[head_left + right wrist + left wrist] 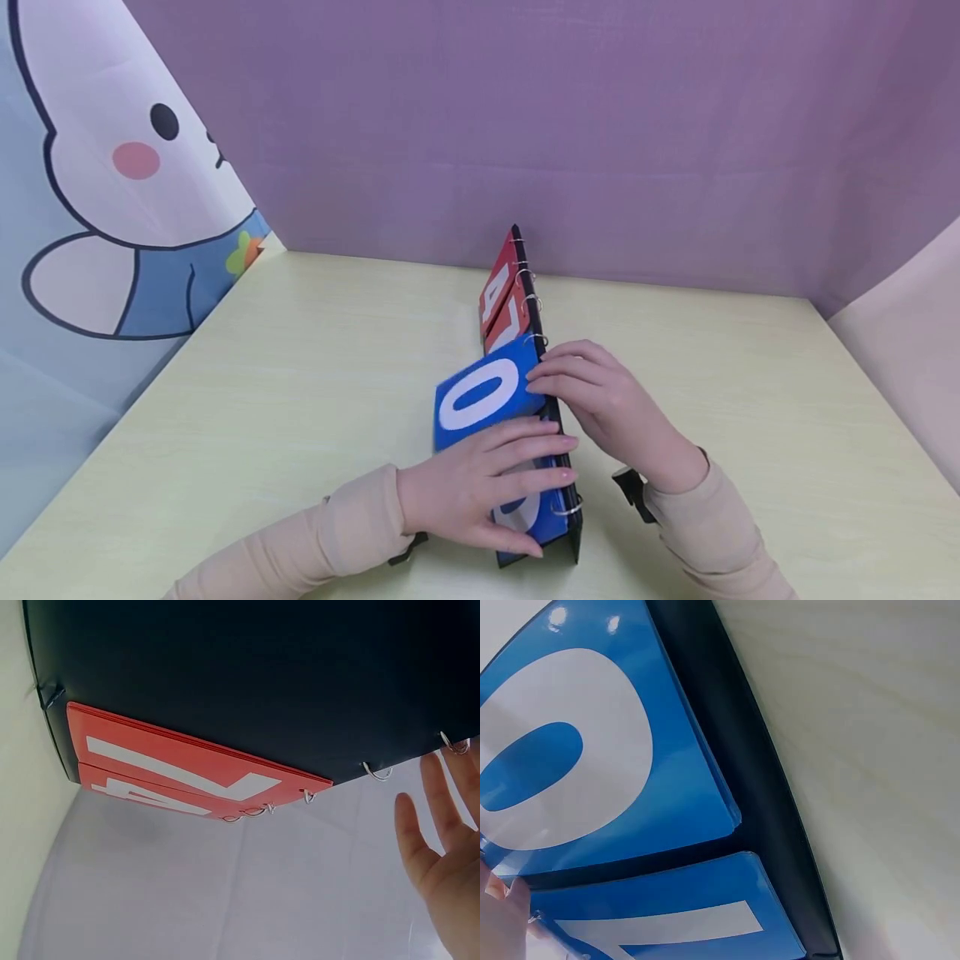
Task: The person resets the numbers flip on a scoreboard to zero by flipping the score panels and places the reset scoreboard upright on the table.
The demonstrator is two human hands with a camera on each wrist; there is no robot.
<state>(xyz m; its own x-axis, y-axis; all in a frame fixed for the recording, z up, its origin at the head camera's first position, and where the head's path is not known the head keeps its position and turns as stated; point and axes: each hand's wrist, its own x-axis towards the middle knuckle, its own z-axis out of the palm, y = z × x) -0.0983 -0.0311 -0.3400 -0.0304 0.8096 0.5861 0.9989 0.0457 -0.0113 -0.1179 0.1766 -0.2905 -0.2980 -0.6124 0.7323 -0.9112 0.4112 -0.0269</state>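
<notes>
A tent-shaped flip scoreboard with a black stand (574, 533) lies lengthwise away from me, its number cards hung on metal rings. My left hand (491, 479) lies across the near blue card (551, 521), its straight fingers reaching the top edge. That hand partly covers the card's white digit. Just beyond it a blue 0 card (480, 393) sticks out to the left at a slant. My right hand (600, 392) touches the top edge beside this card with extended fingertips. In the right wrist view, its thumb and fingers (439, 817) stand apart near the rings.
Red cards (501, 292) hang at the scoreboard's far end, and a red card (180, 757) with a white digit hangs below the rings on its other side. A pale table (315, 358) lies beneath. Behind rises a purple cloth (525, 133); a cartoon backdrop (97, 192) is at left.
</notes>
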